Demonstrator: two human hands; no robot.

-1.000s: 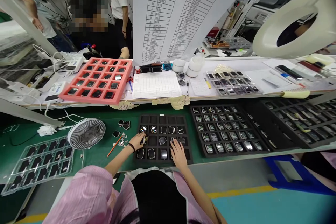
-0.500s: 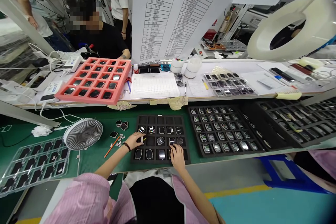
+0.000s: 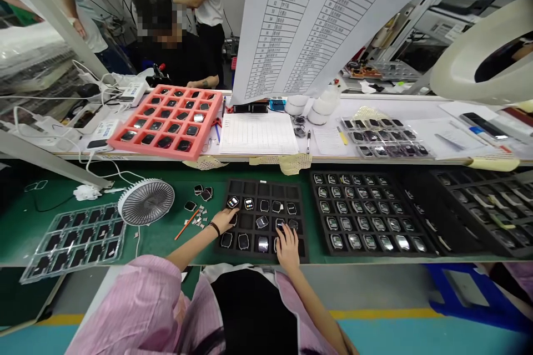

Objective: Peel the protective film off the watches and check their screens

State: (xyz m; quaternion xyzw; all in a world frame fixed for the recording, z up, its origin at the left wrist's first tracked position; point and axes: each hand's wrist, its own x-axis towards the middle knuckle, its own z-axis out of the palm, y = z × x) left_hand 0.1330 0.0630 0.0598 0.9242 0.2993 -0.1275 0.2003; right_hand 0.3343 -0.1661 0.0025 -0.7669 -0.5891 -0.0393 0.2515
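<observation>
A black foam tray (image 3: 263, 184) with square pockets lies on the green mat in front of me. Several pockets hold small watch bodies; two at the upper left have lit screens (image 3: 232, 201). My left hand (image 3: 225, 219) rests at the tray's left edge, fingers curled over a watch in the middle row. My right hand (image 3: 287, 243) lies on the tray's lower right part, fingers bent down onto a watch body (image 3: 280, 224). Whether either hand grips its watch I cannot make out.
A small white fan (image 3: 146, 202), loose watch parts (image 3: 204, 193) and an orange pencil (image 3: 186, 224) lie left of the tray. A clear blister tray (image 3: 75, 241) sits far left. More black trays (image 3: 366, 216) fill the right. A pink tray (image 3: 166, 125) and papers are on the shelf; people work behind.
My view has shifted, so everything sits a little further right. Both hands stay on the same tray; the right hand has drawn back slightly toward me.
</observation>
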